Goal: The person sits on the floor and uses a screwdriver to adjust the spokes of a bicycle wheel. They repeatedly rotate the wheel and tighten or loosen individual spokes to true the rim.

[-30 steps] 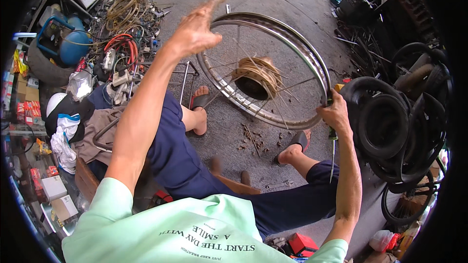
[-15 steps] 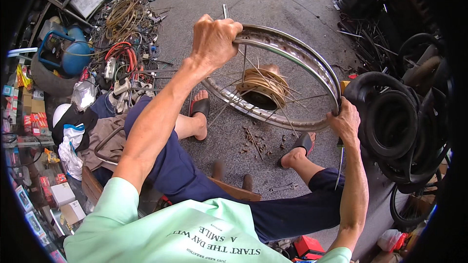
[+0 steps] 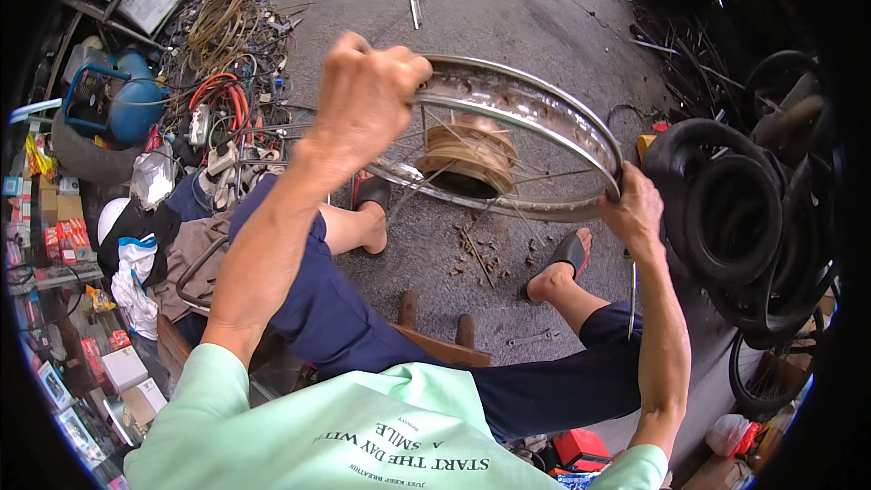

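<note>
the left hand is clenched over the near-left part of a shiny chrome spoked wheel rim, knuckles up, fingers curled round the metal. the right hand grasps the same rim at its right end, fingers wrapped over the edge; a thin metal rod hangs down just below that hand, and whether the hand holds it cannot be told. the rim is tilted, held above the grey concrete floor in front of the person's knees, with its rusty brown hub in the middle and thin spokes running out to the rim. below it, two feet in dark sandals rest on the floor, with small rusty bits scattered between them. a small wrench lies on the floor near the right leg. at the floor's right edge stands a pile of black rubber tyres. toward the far-left corner lie a tangle of wires and cables and a blue air compressor tank.
</note>
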Available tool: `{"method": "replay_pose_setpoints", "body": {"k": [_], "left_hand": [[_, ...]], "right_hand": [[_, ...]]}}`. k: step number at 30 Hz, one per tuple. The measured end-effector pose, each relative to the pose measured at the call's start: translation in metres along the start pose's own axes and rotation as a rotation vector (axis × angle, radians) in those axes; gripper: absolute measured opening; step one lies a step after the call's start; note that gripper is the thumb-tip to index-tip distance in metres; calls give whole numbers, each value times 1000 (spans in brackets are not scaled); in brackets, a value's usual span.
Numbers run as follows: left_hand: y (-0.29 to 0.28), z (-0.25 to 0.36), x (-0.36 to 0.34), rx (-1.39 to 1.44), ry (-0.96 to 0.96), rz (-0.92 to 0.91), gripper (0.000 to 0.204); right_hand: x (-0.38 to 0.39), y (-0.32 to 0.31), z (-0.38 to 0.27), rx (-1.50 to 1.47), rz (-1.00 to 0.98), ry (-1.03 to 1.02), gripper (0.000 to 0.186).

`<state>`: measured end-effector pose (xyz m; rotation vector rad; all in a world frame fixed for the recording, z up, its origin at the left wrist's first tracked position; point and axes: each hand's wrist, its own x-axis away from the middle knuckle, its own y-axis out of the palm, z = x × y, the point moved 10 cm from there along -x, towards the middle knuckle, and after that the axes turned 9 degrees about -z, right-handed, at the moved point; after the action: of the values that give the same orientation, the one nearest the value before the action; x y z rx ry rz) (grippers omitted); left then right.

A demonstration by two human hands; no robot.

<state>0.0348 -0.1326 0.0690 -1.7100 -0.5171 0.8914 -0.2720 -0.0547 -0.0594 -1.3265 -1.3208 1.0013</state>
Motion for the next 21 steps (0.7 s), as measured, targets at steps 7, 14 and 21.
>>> {"method": "replay_pose_setpoints", "body": {"k": [7, 14, 21], "left_hand": [[-7, -23, 18, 149, -48, 5, 19], [-12, -22, 24, 173, -90, -3, 15], [22, -17, 19, 151, -118, -218, 19]], "right_hand": [[0, -34, -33, -32, 59, -63, 43], [20, -83, -42, -41, 100, 14, 43], [24, -48, -38, 2, 17, -22, 41]]}}
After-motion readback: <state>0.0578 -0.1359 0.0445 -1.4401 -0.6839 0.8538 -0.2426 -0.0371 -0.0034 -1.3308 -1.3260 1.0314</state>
